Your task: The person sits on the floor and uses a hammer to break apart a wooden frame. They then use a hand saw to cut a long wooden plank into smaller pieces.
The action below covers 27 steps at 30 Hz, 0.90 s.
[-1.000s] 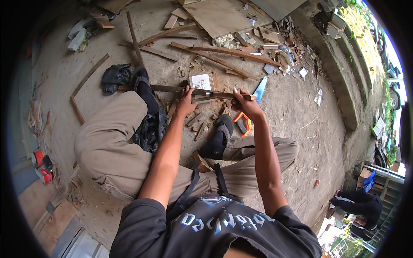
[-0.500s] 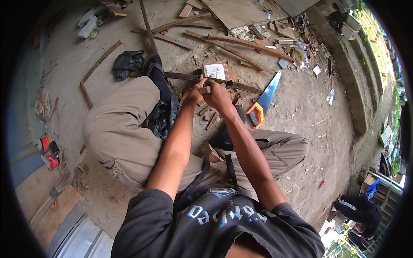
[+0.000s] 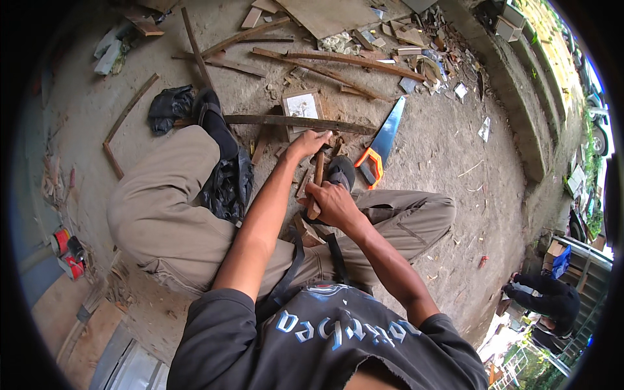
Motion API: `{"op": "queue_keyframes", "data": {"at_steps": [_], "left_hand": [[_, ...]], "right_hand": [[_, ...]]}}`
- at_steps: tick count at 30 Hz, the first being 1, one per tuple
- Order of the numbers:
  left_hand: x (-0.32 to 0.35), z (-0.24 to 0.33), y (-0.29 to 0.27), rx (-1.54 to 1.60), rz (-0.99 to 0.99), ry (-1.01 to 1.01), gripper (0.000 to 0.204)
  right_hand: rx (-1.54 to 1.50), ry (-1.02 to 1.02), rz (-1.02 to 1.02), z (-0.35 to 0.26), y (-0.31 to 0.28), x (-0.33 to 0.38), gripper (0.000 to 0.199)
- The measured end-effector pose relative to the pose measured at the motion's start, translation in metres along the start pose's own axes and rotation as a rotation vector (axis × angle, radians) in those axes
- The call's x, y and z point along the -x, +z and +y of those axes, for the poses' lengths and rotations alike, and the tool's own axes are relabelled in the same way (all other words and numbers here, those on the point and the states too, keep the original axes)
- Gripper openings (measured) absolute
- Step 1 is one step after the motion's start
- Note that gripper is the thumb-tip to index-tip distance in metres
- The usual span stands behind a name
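A hammer (image 3: 318, 170) is in my right hand (image 3: 335, 203), whose fingers wrap round the wooden handle. Its dark head points away from me, close beside my left hand (image 3: 308, 143). The left fingertips are pressed together just at the near edge of a long dark wooden strip (image 3: 279, 121); anything between them is too small to make out. The strip lies crosswise ahead of me over a wooden block with a white top (image 3: 301, 106). A handsaw (image 3: 385, 140) with an orange and black handle rests on the ground to the right.
Black plastic bags (image 3: 227, 185) lie by my left leg. Several wooden strips (image 3: 351, 62) and scrap pieces (image 3: 416, 52) are scattered farther off. Concrete steps (image 3: 513, 97) rise at the right. A red and black object (image 3: 68, 252) sits far left. Another person (image 3: 549, 299) is at the lower right.
My hands have separated. The right hand has drawn the hammer back toward me, away from the strip, while the left stays near it. The whole view has shifted slightly.
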<state>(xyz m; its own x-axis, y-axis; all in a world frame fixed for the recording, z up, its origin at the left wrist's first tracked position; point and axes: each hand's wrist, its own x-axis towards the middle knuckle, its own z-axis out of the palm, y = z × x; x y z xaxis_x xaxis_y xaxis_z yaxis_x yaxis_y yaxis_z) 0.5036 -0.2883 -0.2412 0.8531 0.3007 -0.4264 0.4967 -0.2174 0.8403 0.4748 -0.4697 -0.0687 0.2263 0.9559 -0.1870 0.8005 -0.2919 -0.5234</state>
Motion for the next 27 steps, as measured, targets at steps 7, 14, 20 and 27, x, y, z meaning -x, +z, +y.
{"op": "queue_keyframes", "data": {"at_steps": [7, 14, 20, 27], "left_hand": [[0.004, 0.008, -0.001, 0.397, -0.180, 0.076, 0.039], [0.023, 0.011, -0.011, 0.495, -0.080, 0.003, 0.035], [0.029, -0.053, -0.009, 0.446, 0.152, -0.306, 0.034], [0.032, -0.158, -0.039, 0.171, 0.556, -0.421, 0.021]], "right_hand": [[-0.012, 0.032, -0.106, 0.003, 0.026, 0.019, 0.020], [-0.232, 0.114, 0.040, 0.023, 0.053, 0.029, 0.026], [-0.374, 0.258, -0.005, 0.046, 0.052, 0.040, 0.035], [-0.442, 0.226, 0.004, 0.042, 0.052, 0.031, 0.036]]}}
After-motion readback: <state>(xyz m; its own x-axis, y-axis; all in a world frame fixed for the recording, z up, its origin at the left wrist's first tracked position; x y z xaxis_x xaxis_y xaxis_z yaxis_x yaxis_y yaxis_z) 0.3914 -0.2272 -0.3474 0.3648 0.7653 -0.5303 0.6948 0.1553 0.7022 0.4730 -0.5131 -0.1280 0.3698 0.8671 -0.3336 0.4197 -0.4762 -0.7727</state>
